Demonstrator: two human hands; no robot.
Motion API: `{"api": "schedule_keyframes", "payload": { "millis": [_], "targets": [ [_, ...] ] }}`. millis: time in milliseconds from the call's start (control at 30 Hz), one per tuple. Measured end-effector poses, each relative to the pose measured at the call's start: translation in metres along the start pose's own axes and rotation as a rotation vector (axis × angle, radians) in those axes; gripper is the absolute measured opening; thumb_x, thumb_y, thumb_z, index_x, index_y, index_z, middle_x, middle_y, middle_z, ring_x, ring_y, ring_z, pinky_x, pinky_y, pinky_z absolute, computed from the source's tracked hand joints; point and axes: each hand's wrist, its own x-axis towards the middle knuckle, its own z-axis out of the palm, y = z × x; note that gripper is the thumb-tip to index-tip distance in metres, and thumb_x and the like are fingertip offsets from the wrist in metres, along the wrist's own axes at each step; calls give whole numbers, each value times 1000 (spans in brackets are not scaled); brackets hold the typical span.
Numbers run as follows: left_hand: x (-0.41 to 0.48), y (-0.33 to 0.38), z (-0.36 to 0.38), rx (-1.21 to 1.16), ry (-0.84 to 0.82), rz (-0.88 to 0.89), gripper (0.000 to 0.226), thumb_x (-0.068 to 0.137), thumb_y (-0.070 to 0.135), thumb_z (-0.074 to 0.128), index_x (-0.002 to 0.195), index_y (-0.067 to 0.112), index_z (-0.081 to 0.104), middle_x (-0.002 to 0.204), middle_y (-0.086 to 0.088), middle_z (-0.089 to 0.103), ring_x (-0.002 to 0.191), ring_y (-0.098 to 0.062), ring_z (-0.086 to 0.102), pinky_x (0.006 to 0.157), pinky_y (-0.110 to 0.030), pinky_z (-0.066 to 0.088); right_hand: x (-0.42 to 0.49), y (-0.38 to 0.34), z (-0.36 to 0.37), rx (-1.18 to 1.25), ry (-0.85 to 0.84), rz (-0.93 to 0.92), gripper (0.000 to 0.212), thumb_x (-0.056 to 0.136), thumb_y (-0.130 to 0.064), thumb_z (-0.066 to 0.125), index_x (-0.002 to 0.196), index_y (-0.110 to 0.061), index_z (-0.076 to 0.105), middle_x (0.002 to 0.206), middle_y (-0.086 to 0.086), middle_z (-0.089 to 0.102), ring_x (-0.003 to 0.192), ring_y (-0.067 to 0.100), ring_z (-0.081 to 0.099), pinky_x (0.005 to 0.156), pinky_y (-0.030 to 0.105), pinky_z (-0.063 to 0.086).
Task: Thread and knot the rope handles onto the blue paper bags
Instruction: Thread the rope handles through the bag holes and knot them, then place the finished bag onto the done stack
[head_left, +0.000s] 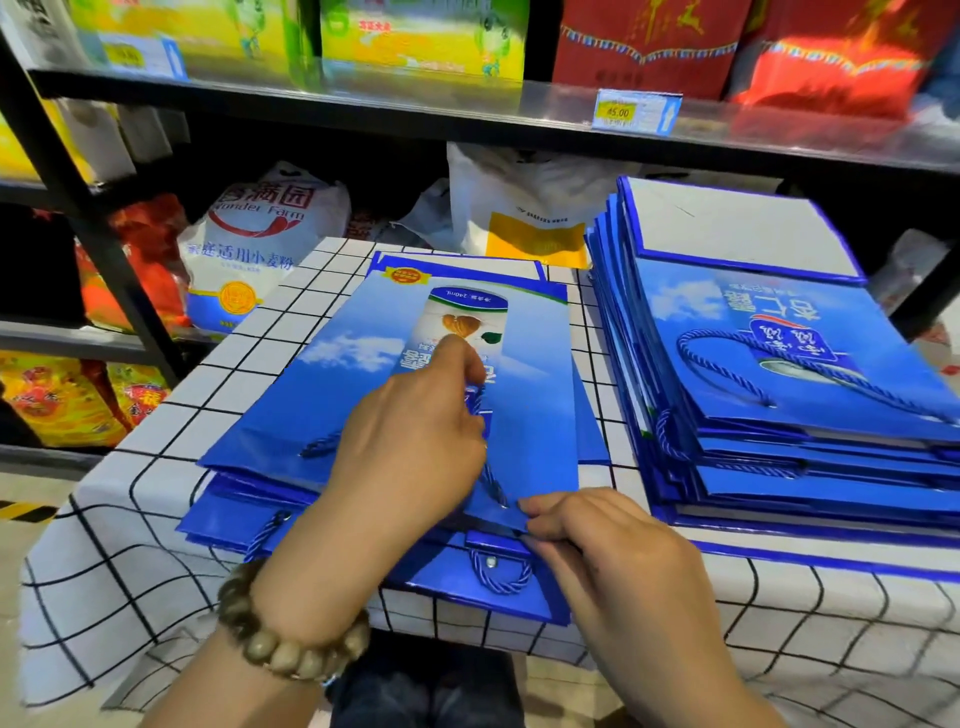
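Blue paper bag (363, 395) lies flat on top of a small pile in the middle of the desk (130, 519), which has a checked cloth. The left hand (415, 431) rests on it, fingers curled, pinching the rope handle (492, 480). Just to its right, the right hand (597, 545) pinches the bag's near edge. A stack of bags (779, 364) lies further right.

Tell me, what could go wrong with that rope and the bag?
The left hand grips the rope; a hard tug might tear the paper round its hole in the top bag. The right hand pinches that bag's edge, which could crease. The pile under it reaches the front edge of the table and might slide off.
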Motion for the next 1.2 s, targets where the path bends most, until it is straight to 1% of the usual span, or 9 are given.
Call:
{"api": "schedule_keyframes", "payload": {
  "millis": [200, 300, 367, 467, 600, 800, 900, 1067, 1200],
  "targets": [
    [3, -17, -19, 142, 25, 1, 12, 88, 45, 45, 90, 34, 49, 85, 7, 65, 89, -23, 58, 64, -31, 39, 12, 4, -10, 156, -6, 151, 35, 85, -50, 42, 70, -24, 59, 72, -12, 63, 70, 6, 58, 63, 25, 45],
    [21, -43, -38, 404, 135, -113, 29, 90, 49, 43, 92, 25, 59, 96, -1, 66, 89, -28, 60, 63, -29, 36, 32, 2, -17, -143, 85, 291, 30, 93, -43, 40, 93, -20, 60, 88, -5, 61, 79, 18, 59, 64, 31, 43],
    [29, -60, -39, 599, 114, -181, 40, 90, 51, 42, 98, 16, 61, 101, -9, 64, 92, -31, 59, 65, -31, 38, 45, 4, -12, -333, -56, 420, 35, 95, -44, 35, 107, -16, 53, 104, 1, 58, 92, 24, 59, 64, 30, 37],
    [30, -71, -28, 563, 36, -246, 48, 87, 57, 44, 87, 11, 58, 101, -12, 61, 95, -32, 57, 65, -31, 37, 58, 5, 1, -371, -208, 509, 41, 94, -48, 35, 104, -11, 50, 106, 6, 58, 95, 28, 59, 62, 29, 34],
    [29, -75, -23, 477, 99, -268, 50, 83, 58, 50, 99, 11, 58, 107, -15, 57, 99, -34, 56, 71, -35, 42, 67, 11, 7, -177, -142, 605, 38, 88, -49, 50, 90, -12, 44, 101, 12, 61, 94, 32, 57, 61, 30, 33],
    [28, -89, -27, 395, 95, -298, 46, 79, 66, 45, 96, 24, 56, 105, -9, 63, 100, -32, 57, 76, -37, 45, 70, 12, -4, 90, 145, 372, 50, 86, -28, 61, 131, -14, 45, 94, 4, 55, 102, 25, 54, 67, 23, 28],
    [28, -92, -40, 52, 79, -382, 50, 75, 59, 61, 115, 29, 55, 103, -5, 64, 99, -30, 59, 79, -37, 44, 76, 7, -17, 119, 266, 204, 48, 85, -26, 61, 130, -14, 49, 93, 12, 60, 87, 13, 48, 64, 13, 25],
    [31, -66, -70, -8, 286, -242, 51, 69, 57, 66, 111, 31, 54, 72, 12, 53, 87, -29, 59, 69, -38, 45, 99, 17, -57, 111, 338, 152, 39, 79, -13, 69, 116, -13, 61, 63, -24, 41, 63, -12, 45, 63, -1, 32],
    [52, -22, -88, -40, 347, -56, 45, 71, 45, 70, 110, 27, 59, 99, -8, 65, 92, -32, 61, 78, -39, 47, 115, 45, -99, 48, 372, 202, 36, 79, -14, 68, 115, -15, 62, 58, -9, 46, 58, 10, 39, 58, 14, 34]
  ]
}}
